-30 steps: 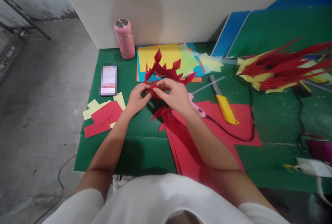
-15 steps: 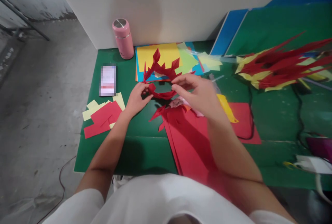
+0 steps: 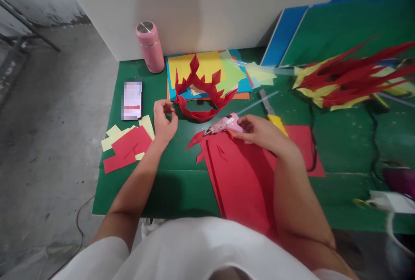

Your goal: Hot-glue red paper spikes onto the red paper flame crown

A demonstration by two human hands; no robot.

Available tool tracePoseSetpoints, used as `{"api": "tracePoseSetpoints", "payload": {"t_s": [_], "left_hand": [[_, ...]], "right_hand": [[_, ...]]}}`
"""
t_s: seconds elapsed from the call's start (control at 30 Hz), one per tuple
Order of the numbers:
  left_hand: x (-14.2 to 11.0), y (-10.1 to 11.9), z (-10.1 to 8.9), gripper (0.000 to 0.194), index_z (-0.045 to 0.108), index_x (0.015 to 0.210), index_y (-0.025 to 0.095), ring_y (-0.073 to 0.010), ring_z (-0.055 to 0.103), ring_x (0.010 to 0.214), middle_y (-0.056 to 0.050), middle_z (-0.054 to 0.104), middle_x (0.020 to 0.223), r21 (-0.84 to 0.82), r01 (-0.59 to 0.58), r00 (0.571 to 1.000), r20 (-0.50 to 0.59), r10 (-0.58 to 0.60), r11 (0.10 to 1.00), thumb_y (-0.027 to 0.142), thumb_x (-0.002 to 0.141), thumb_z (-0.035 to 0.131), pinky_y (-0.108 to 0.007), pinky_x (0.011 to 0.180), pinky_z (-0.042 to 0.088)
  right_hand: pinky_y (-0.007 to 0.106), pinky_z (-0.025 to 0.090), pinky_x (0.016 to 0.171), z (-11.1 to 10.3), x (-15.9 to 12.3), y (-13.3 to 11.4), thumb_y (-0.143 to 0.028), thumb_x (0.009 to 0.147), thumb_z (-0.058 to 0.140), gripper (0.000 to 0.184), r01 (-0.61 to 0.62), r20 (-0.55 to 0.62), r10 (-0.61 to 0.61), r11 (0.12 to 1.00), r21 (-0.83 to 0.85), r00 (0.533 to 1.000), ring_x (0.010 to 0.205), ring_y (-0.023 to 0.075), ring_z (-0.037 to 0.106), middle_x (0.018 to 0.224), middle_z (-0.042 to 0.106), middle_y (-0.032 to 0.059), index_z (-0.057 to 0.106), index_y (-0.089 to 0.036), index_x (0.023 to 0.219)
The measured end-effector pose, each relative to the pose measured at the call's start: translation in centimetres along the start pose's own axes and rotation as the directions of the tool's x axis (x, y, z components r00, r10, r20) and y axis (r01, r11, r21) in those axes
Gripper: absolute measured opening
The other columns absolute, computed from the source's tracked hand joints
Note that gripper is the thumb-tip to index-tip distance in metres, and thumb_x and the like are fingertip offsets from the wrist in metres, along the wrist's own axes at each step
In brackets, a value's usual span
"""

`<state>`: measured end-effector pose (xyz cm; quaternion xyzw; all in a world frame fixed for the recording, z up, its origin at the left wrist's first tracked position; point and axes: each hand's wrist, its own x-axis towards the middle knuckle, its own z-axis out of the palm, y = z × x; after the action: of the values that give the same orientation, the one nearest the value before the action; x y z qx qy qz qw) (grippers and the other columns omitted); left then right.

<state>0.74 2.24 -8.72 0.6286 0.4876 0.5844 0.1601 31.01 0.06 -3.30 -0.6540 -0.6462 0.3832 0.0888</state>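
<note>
A pink glue gun (image 3: 223,125) is gripped in the right hand (image 3: 262,131), fingers wrapped round its handle, with the nozzle pointed left above the green table (image 3: 168,185) and over the tip of the large red paper sheets (image 3: 240,176). The left hand (image 3: 164,120) is held just left of the red paper crown (image 3: 201,96), fingers curled loosely inward with thumb and forefinger near each other; whether anything is pinched between them cannot be told. The crown is set down on the table, its rear spikes lying over a stack of coloured paper (image 3: 207,70). A pink flask (image 3: 149,46) (lid on, contents hidden) is stood upright at the wall, near a phone (image 3: 132,100). Red and yellow scraps (image 3: 128,146) are piled at the left, and a yellow utility knife (image 3: 275,118) is partly hidden behind the right hand.
</note>
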Motion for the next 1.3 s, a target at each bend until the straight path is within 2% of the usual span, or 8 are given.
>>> {"api": "tracePoseSetpoints", "payload": {"t_s": [0.07, 0.17, 0.3, 0.47, 0.67, 1.0, 1.2, 1.3], "left_hand": [[-0.1, 1.4, -0.3, 0.024, 0.053, 0.091, 0.022, -0.0139, 0.057, 0.079, -0.002, 0.054, 0.088, 0.016, -0.15, 0.988, -0.025, 0.15, 0.989, 0.003, 0.076, 0.054, -0.026, 0.067, 0.049], [-0.6, 3.6, -0.3, 0.02, 0.056, 0.082, 0.021, -0.0155, 0.06, 0.077, -0.001, 0.059, 0.081, 0.0, -0.341, 0.931, 0.136, 0.338, 0.94, 0.003, 0.076, 0.051, -0.03, 0.069, 0.05], [-2.1, 5.7, 0.8, 0.023, 0.064, 0.088, 0.021, -0.0165, 0.067, 0.085, -0.005, 0.07, 0.09, -0.2, -0.408, 0.755, 0.475, 0.452, 0.891, 0.005, 0.081, 0.048, -0.03, 0.074, 0.055], [-4.6, 7.6, 2.7, 0.027, 0.068, 0.112, 0.017, -0.0196, 0.067, 0.109, -0.009, 0.073, 0.115, -0.221, -0.456, 0.417, 0.803, 0.427, 0.862, 0.012, 0.098, 0.045, -0.033, 0.093, 0.055], [-6.0, 8.3, 3.6, 0.024, 0.067, 0.114, 0.012, -0.022, 0.066, 0.107, -0.015, 0.07, 0.118, -0.107, -0.529, 0.292, 0.909, 0.299, 0.842, 0.01, 0.098, 0.049, -0.034, 0.092, 0.052], [-5.3, 7.7, 3.0, 0.018, 0.07, 0.098, 0.015, -0.0218, 0.065, 0.091, -0.009, 0.067, 0.094, -0.009, -0.39, 0.305, 0.942, 0.139, 0.921, 0.024, 0.099, 0.055, -0.034, 0.083, 0.049], [-3.9, 7.7, 2.3, 0.016, 0.073, 0.1, 0.02, -0.0186, 0.065, 0.092, -0.006, 0.069, 0.095, -0.056, 0.012, 0.555, 0.831, 0.04, 0.998, 0.024, 0.098, 0.058, -0.031, 0.085, 0.05], [-2.9, 7.4, 2.0, 0.014, 0.073, 0.094, 0.022, -0.0142, 0.061, 0.077, -0.003, 0.067, 0.085, -0.125, 0.365, 0.692, 0.699, -0.179, 0.922, 0.029, 0.095, 0.061, -0.027, 0.072, 0.05]], "right_hand": [[0.033, 0.045, 0.053, -0.1, 0.0, -0.1, -0.068, 0.069, 0.072, 0.053, 0.007, 0.025, -0.007, 1.0, 0.005, 1.0, 0.062, 0.0215, 0.064, 0.079, 0.071, 0.0067, 0.064, -0.022, 0.093], [0.033, 0.045, 0.053, -0.2, -0.2, -0.4, -0.068, 0.073, 0.069, 0.05, 0.001, 0.047, -0.003, 0.999, 0.04, 0.999, 0.058, 0.021, 0.064, 0.073, 0.071, 0.005, 0.066, -0.022, 0.092], [0.033, 0.046, 0.055, -0.1, -0.3, -0.1, -0.066, 0.074, 0.069, 0.047, 0.02, -0.002, -0.02, 0.996, 0.085, 1.0, 0.06, 0.0215, 0.065, 0.076, 0.072, 0.0055, 0.068, -0.022, 0.092], [0.034, 0.048, 0.059, -0.2, 0.1, 0.9, -0.06, 0.075, 0.069, 0.042, 0.132, -0.146, -0.12, 0.988, 0.077, 0.982, 0.072, 0.0237, 0.066, 0.092, 0.075, 0.0093, 0.07, -0.022, 0.092], [0.034, 0.048, 0.059, -0.2, 0.2, 0.8, -0.054, 0.07, 0.073, 0.037, 0.124, -0.208, -0.093, 0.982, 0.144, 0.974, 0.069, 0.0214, 0.064, 0.089, 0.074, 0.0082, 0.066, -0.022, 0.088], [0.027, 0.036, 0.048, -0.1, -0.4, -0.2, -0.059, 0.076, 0.072, 0.039, 0.119, -0.279, -0.009, 0.917, 0.382, 0.96, 0.052, 0.0126, 0.047, 0.061, 0.055, -0.0027, 0.064, -0.022, 0.087], [0.03, 0.037, 0.053, 0.3, 0.1, -0.5, -0.061, 0.074, 0.069, 0.04, 0.183, -0.396, -0.036, 0.922, 0.34, 0.918, 0.055, 0.0138, 0.044, 0.061, 0.049, -0.0029, 0.058, -0.023, 0.074], [0.032, 0.042, 0.058, 0.6, 0.2, -0.6, -0.062, 0.07, 0.072, 0.041, 0.192, -0.427, -0.065, 0.946, 0.26, 0.902, 0.065, 0.0191, 0.052, 0.069, 0.057, 0.0001, 0.06, -0.024, 0.081]]}}
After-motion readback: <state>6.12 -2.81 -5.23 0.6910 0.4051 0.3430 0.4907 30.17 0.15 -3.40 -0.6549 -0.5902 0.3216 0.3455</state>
